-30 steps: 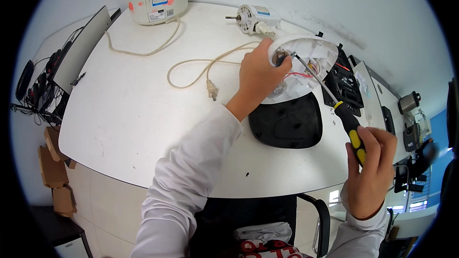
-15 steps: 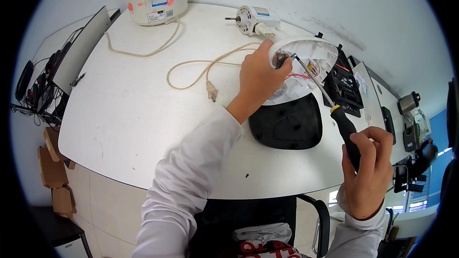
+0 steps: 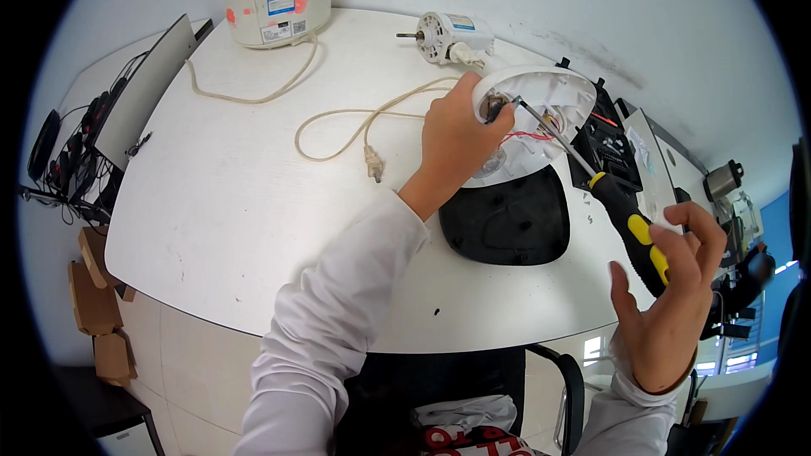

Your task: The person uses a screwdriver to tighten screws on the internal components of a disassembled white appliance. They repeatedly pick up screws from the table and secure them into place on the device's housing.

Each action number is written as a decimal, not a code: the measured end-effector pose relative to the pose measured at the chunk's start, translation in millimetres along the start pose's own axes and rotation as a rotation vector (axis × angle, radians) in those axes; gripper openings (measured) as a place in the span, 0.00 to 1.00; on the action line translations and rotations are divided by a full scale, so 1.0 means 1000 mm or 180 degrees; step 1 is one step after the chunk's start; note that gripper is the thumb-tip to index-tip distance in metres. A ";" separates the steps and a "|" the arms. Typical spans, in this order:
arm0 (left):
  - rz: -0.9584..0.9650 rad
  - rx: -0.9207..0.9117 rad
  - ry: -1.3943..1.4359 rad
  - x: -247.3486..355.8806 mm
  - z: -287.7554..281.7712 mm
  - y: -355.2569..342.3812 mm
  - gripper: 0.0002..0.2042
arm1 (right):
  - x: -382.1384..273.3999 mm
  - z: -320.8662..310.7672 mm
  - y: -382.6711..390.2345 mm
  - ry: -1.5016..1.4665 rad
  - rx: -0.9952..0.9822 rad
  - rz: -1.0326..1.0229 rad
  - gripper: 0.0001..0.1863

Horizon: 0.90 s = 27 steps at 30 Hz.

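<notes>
While the left hand [image 3: 460, 131] grips the rim of a white housing [image 3: 579, 93], a screwdriver [image 3: 621, 215] slants into its open side.
The housing sits toward the far right of the surface [image 3: 228, 228], its hollow facing the person, which seems to leave the red wires [image 3: 525, 135] and inner parts within reach; the closed left grip probably keeps it from turning. The long shaft ends beside the left thumb, letting the right hand [image 3: 672, 317] stay well apart, nearer and farther right. That hand is loosely spread around the handle, thumb clear of it; whether its fingertips touch, I cannot tell. A black cover [image 3: 507, 219] lies just nearer than the housing, likely parked there to stay handy.
</notes>
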<state>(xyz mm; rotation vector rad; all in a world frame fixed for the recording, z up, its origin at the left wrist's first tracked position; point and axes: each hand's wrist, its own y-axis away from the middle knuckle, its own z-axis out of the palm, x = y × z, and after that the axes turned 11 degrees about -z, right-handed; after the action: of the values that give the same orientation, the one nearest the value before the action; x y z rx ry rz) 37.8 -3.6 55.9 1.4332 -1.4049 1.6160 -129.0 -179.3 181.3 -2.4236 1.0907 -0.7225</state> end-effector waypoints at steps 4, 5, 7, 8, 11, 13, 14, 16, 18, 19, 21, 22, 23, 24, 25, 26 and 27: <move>0.0006 -0.0005 0.0028 0.001 0.002 0.001 0.15 | 0.001 0.005 -0.004 0.0107 0.0280 -0.0166 0.27; -0.0039 -0.0035 0.0055 0.003 0.003 0.001 0.15 | -0.004 0.004 -0.007 0.0238 0.0314 -0.0015 0.27; -0.0068 -0.0024 0.0022 0.002 -0.001 0.000 0.15 | -0.006 0.004 -0.010 0.0383 0.0294 0.0247 0.24; -0.0082 -0.0018 0.0004 0.001 -0.002 0.000 0.15 | -0.004 0.005 -0.009 0.0464 0.0143 0.0309 0.23; -0.0006 -0.0035 0.0120 0.002 0.002 0.000 0.15 | 0.004 -0.003 -0.002 0.0797 -0.0394 0.0466 0.24; 0.0012 -0.0008 0.0048 0.001 0.001 0.000 0.14 | 0.006 0.002 -0.005 0.0444 -0.0005 0.0133 0.25; 0.0021 0.0003 0.0014 0.000 0.000 -0.001 0.14 | 0.006 0.004 -0.007 0.0270 0.0188 -0.0033 0.25; -0.0007 -0.0002 0.0011 0.001 0.000 0.000 0.14 | 0.003 0.002 -0.003 0.0013 0.0158 -0.0123 0.28; -0.0007 0.0006 0.0009 0.001 -0.001 0.000 0.14 | 0.002 0.003 0.003 -0.0024 -0.0015 -0.0124 0.29; 0.0006 0.0018 0.0007 -0.001 -0.001 -0.001 0.14 | 0.002 0.004 -0.001 0.0133 0.0007 -0.0273 0.31; 0.0003 0.0025 0.0026 0.000 -0.002 -0.001 0.14 | -0.002 0.006 -0.005 0.0256 0.0282 -0.0165 0.31; -0.0014 0.0020 0.0047 0.001 -0.001 0.000 0.14 | -0.002 0.007 -0.006 0.0318 0.0414 -0.0111 0.32; -0.0031 0.0017 0.0066 0.002 -0.001 0.000 0.14 | 0.000 0.010 -0.009 0.0472 0.0547 -0.0120 0.29; -0.0034 0.0008 0.0075 0.002 -0.002 0.000 0.14 | -0.001 0.009 -0.009 0.0491 0.0476 -0.0117 0.27; -0.0037 -0.0001 0.0083 0.003 -0.002 0.000 0.14 | -0.002 0.008 -0.009 0.0509 0.0405 -0.0114 0.25; -0.0040 -0.0010 0.0091 0.003 -0.002 0.000 0.14 | -0.004 0.006 -0.010 0.0527 0.0334 -0.0111 0.24; -0.0009 0.0001 0.0078 0.002 -0.001 0.000 0.14 | -0.006 0.003 -0.012 0.0510 0.0250 -0.0140 0.22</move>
<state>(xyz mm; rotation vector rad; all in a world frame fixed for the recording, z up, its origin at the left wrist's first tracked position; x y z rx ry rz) 36.9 -3.2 58.2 1.4105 -1.3882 1.6267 -123.7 -166.9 183.1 -2.3630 1.0499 -0.9701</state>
